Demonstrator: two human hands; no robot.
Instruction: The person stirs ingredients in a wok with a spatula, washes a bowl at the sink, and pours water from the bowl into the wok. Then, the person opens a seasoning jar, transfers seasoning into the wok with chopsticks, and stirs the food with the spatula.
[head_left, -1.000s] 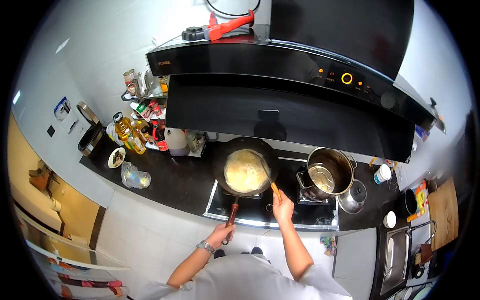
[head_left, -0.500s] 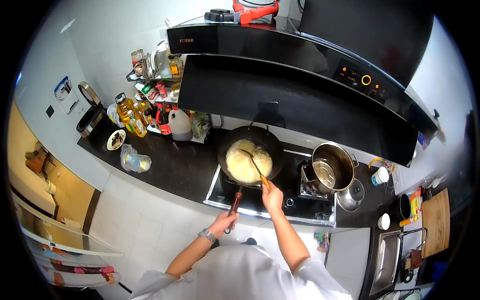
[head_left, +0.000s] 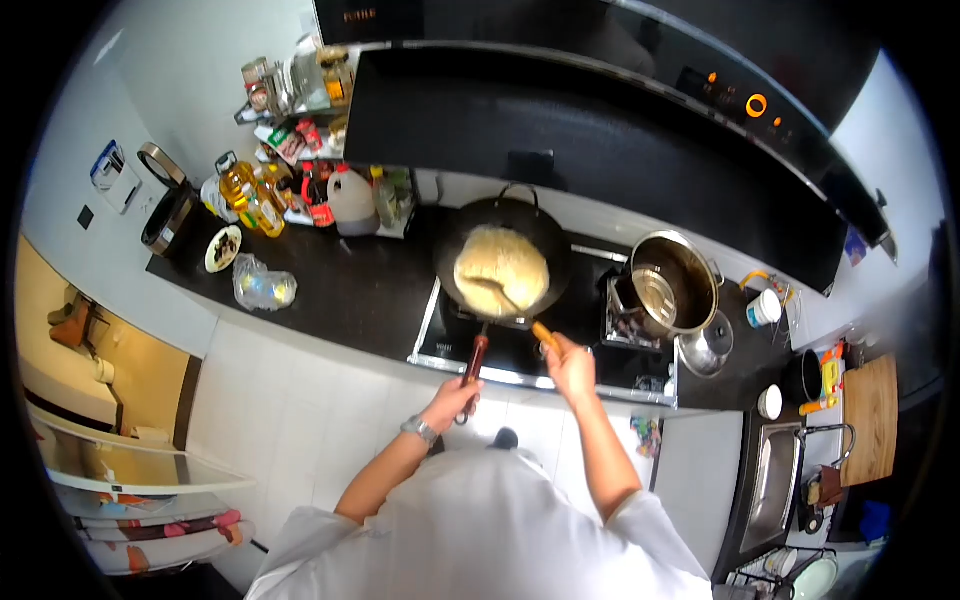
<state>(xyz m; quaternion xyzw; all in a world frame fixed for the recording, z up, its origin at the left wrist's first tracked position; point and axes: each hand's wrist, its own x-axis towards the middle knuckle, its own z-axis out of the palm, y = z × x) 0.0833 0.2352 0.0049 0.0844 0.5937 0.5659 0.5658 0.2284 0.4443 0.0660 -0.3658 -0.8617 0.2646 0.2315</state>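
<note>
A black wok point(head_left: 553, 228) sits on the left burner of the stove, holding a pale yellow, frothy mass point(head_left: 506, 256). My left hand point(head_left: 452, 402) is wrapped around the wok's reddish-brown handle point(head_left: 478, 356). In my right hand point(head_left: 571, 369) is the wooden handle of a spatula point(head_left: 544, 336); its dark metal end lies in the near part of the yellow food, and the blade's exact shape is partly hidden there. On the right burner, beside the wok, stands a tall steel pot point(head_left: 690, 312).
A pot lid point(head_left: 708, 350) lies right of the pot. Bottles, including a large jug point(head_left: 352, 203), crowd the back left. A bowl point(head_left: 223, 248) and a plastic bag point(head_left: 262, 284) are on the left counter. The range hood point(head_left: 600, 130) overhangs the stove; the sink point(head_left: 772, 485) is far right.
The spatula's end has moved from the middle of the food towards its near side, and my right hand has shifted right. My left hand keeps the wok handle. The camera has tilted down.
</note>
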